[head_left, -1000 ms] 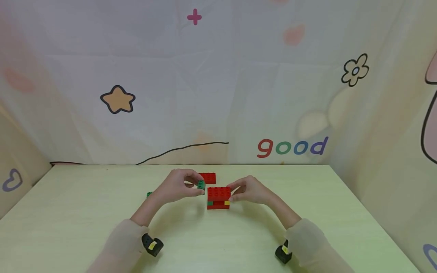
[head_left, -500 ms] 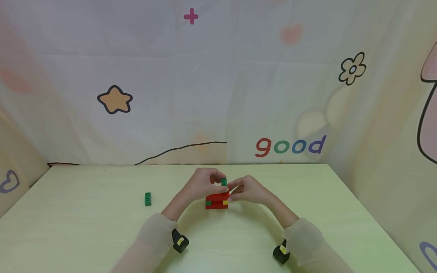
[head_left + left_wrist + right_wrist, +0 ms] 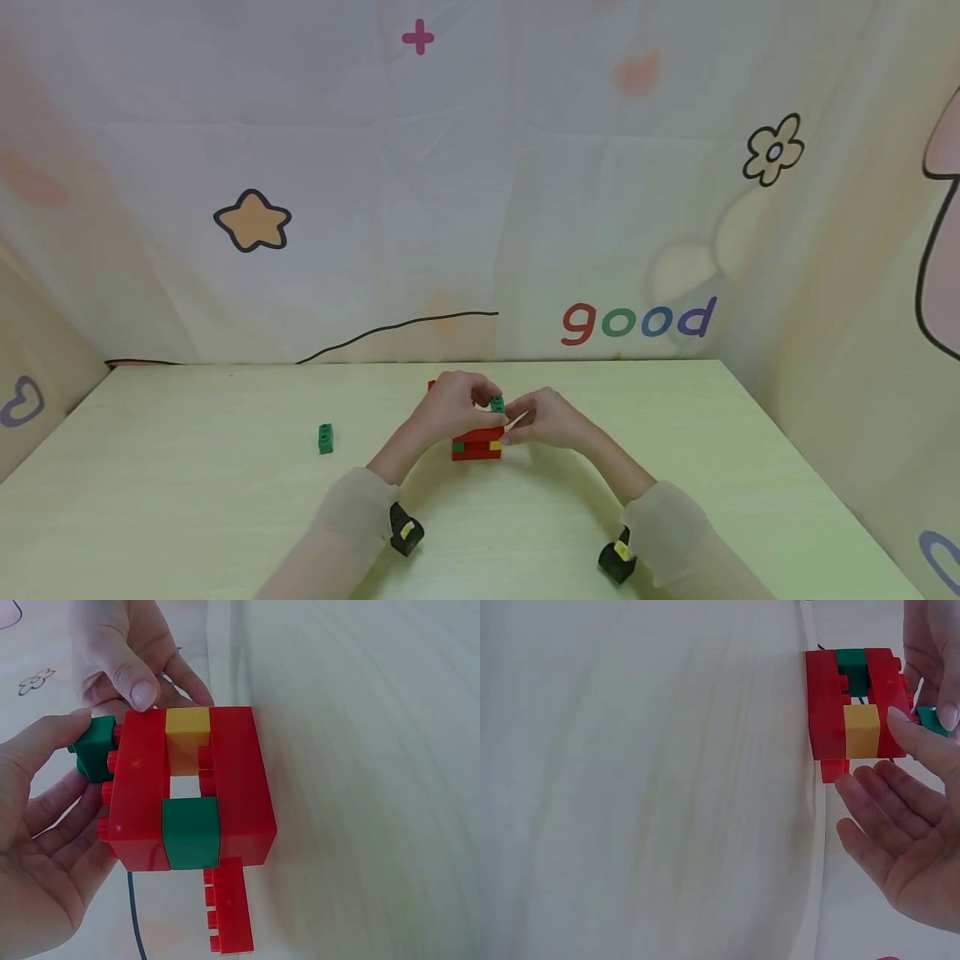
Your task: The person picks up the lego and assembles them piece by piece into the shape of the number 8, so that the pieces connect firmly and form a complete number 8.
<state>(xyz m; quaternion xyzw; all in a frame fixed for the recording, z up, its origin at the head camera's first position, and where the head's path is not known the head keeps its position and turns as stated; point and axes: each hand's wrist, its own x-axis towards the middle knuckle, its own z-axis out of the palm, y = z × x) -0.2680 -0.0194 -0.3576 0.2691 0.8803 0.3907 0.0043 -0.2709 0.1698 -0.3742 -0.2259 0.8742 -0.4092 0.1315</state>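
Pinching a green brick point(image 3: 96, 754) between thumb and fingers, our left hand point(image 3: 452, 406) holds it at the studs of the upper red brick point(image 3: 142, 795). Our right hand point(image 3: 551, 418) touches that brick's end with its thumb, fingers loosely spread; whether they grip, we cannot tell. Another green block point(image 3: 326, 438) lies well left of our left fingers.

Brick stack point(image 3: 247, 795) upright: two red layers, green block point(image 3: 191, 834) between at left, yellow block point(image 3: 187, 742) at right; right hand point(image 3: 551, 419) holds right end. Left hand point(image 3: 452, 407) pinches small green brick point(image 3: 95, 750) at top right
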